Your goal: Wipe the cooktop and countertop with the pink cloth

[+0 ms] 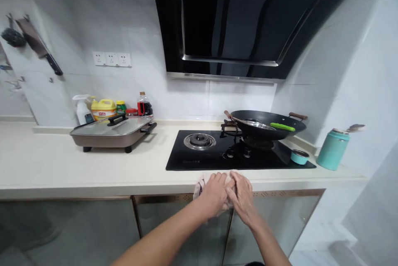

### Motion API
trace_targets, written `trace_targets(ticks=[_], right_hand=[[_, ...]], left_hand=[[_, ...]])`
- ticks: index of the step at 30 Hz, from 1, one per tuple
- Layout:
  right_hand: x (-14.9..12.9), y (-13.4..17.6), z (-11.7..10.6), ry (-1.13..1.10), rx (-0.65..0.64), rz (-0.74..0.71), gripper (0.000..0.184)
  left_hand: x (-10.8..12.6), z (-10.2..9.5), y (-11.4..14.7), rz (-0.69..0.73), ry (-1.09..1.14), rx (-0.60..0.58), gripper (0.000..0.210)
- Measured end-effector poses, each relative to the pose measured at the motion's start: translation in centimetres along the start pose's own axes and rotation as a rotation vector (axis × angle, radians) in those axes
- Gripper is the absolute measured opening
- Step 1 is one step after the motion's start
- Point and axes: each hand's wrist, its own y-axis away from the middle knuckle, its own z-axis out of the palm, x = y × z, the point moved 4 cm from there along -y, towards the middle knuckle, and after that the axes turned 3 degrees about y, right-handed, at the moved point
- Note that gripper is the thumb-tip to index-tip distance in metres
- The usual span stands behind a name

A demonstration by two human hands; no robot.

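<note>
- Yellow jug [104, 108]: bold red characters on the pale front label, which seem to read 立白, the clearest lettering in view; any smaller print there is too fine to make out
- Black stove [174, 150]: a faint pale line of marking on the glass near the front left, too small to read
- White spray bottle [83, 110]: a dark label low on its front, its print blurred
- Green jar [121, 108]: markings on the side, too small to read
- Dark sauce bottle [143, 104]: a red label, its wording illegible
</note>
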Motion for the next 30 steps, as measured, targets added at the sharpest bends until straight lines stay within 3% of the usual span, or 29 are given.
trace_targets(ticks=[2,4,7,9,11,14,18,22,25,30], right_hand=[[0.3,0.2,-0.1,0.081,-0.091,-0.065,0.057],[-0.5,0.1,-0.1,0.179,-0.175,-0.116,0.066],[-2.9,-1.0,1.3,0.359,-0.273,-0.043,0.084],[-4.7,-1.9,3.2,0.452,-0.316,0.048,0.093],[-6.3,-2.7,5.2,0.480,-0.333,0.079,0.094],[-7.8,-3.2,7.0,0.440,-0.315,0.007,0.089],[-7.0,-2.8,6.7,0.420,-0.266,-0.182,0.085],[-3.6,-2.3,4.3,0.436,-0.235,-0.324,0.084],[0.5,-1.8,1.4,0.451,-0.199,-0.315,0.088],[8.5,-0.7,-4.4,0.504,-0.100,-0.165,0.078]], left_hand=[[-1.9,-1.7,2.1,0.098,0.181,0.038,0.075],[-4.9,-3.8,4.1,0.079,0.326,0.155,0.056],[-10.8,-6.3,6.7,-0.095,0.262,0.303,0.037],[-14.7,-7.2,8.2,-0.228,0.188,0.309,0.036],[-18.1,-7.3,9.6,-0.355,0.108,0.301,0.036],[-21.4,-6.5,11.0,-0.536,0.051,0.263,0.042],[-22.7,-5.2,11.4,-0.666,0.024,0.172,0.053],[-22.7,-4.9,11.2,-0.689,0.023,0.103,0.054],[-22.6,-5.0,11.3,-0.671,0.028,0.101,0.057],[-22.3,-4.8,11.5,-0.662,0.028,0.067,0.063]])
